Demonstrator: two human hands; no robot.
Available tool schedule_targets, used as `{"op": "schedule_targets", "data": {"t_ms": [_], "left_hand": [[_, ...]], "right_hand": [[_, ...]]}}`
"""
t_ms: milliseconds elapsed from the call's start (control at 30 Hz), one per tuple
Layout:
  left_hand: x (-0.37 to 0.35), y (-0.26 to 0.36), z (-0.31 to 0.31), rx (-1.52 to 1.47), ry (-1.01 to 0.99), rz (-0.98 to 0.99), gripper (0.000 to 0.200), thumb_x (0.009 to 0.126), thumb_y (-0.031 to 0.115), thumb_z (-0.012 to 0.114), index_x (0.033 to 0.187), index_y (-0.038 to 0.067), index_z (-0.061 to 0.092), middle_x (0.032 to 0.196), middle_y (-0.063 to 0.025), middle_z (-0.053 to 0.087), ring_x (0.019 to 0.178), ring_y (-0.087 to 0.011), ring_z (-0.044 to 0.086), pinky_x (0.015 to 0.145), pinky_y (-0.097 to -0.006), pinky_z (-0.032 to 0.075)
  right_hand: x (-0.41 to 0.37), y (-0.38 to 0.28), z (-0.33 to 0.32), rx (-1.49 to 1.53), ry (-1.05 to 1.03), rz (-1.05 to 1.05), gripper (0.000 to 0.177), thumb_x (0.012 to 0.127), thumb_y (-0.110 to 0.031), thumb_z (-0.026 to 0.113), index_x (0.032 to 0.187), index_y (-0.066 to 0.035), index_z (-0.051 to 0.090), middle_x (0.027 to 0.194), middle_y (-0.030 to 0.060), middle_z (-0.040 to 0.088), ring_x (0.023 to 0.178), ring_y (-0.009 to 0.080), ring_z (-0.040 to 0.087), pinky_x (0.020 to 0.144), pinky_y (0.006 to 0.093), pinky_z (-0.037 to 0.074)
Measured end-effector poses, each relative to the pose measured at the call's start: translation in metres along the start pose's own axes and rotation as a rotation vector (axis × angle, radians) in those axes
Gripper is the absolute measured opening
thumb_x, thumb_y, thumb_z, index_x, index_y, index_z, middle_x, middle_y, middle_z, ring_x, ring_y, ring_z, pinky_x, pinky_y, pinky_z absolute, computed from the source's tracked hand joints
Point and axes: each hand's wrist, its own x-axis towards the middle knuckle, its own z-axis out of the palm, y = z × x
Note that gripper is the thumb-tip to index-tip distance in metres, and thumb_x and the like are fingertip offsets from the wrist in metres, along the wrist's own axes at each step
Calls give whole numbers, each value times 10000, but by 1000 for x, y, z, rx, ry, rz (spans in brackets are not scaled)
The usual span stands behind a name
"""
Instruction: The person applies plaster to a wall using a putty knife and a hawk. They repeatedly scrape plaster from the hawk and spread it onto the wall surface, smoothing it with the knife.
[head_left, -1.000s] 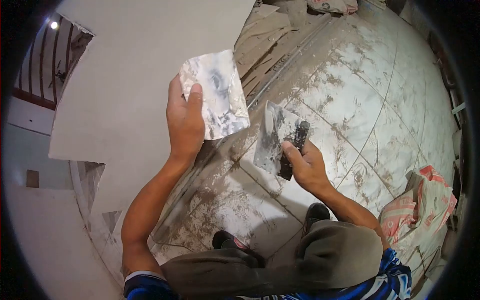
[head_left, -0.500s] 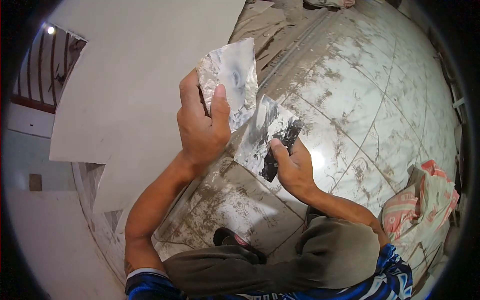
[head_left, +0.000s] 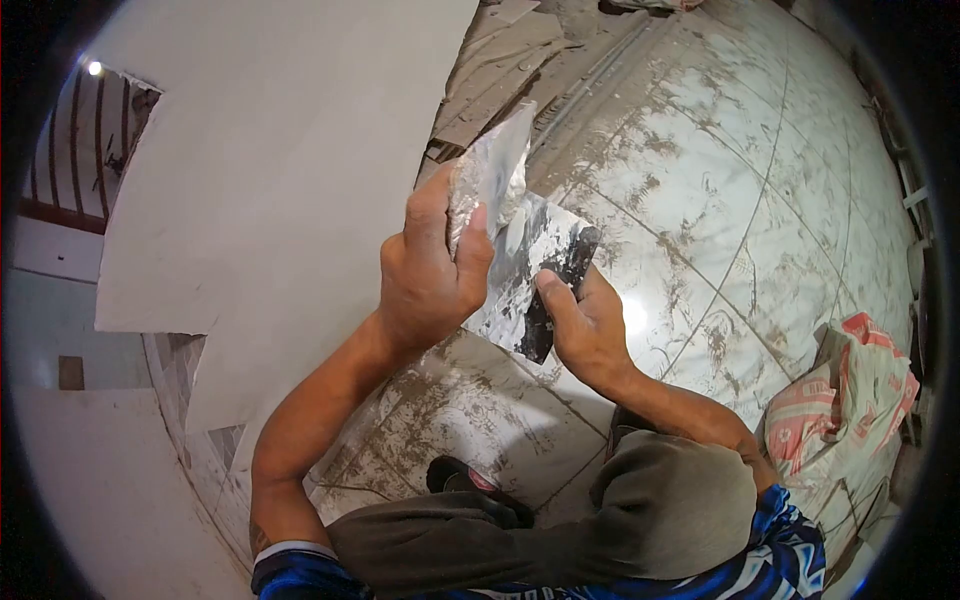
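My left hand (head_left: 432,268) is closed around a plaster-caked piece (head_left: 488,170), thumb on its near face and fingers behind. The piece is tilted, showing a smeared grey-white face and a thick crusted edge. In my right hand (head_left: 592,328) is a wide putty knife (head_left: 512,285), gripped at its black back edge with the thumb on top. White putty streaks its broad metal blade and spatters the black part. The blade's upper end overlaps the lower right side of the caked piece, where a lump of wet white putty (head_left: 516,230) shows.
A large pale board (head_left: 280,150) with broken edges stands close on my left. Dirt-smeared floor tiles (head_left: 720,220) spread to the right. A crumpled red-and-white sack (head_left: 840,395) lies at the right. Brown scraps (head_left: 500,60) and long metal strips (head_left: 600,85) lie ahead.
My left hand has moved right and slightly down, turning the caked piece more edge-on and bringing it against the putty knife in view. My right hand has barely moved.
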Motion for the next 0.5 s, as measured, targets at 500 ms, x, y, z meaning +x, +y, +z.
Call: {"op": "schedule_targets", "data": {"t_ms": [500], "left_hand": [[-11,4,2,29,-138,-106,505,909,30,651,1368,-43,452,965,-270,677,756,-388,710,654,-419,566]], "right_hand": [[6,-1,-7,3,30,41,301,1013,-201,547,1194,30,616,984,118,701,911,178,628,847,337,495]]}}
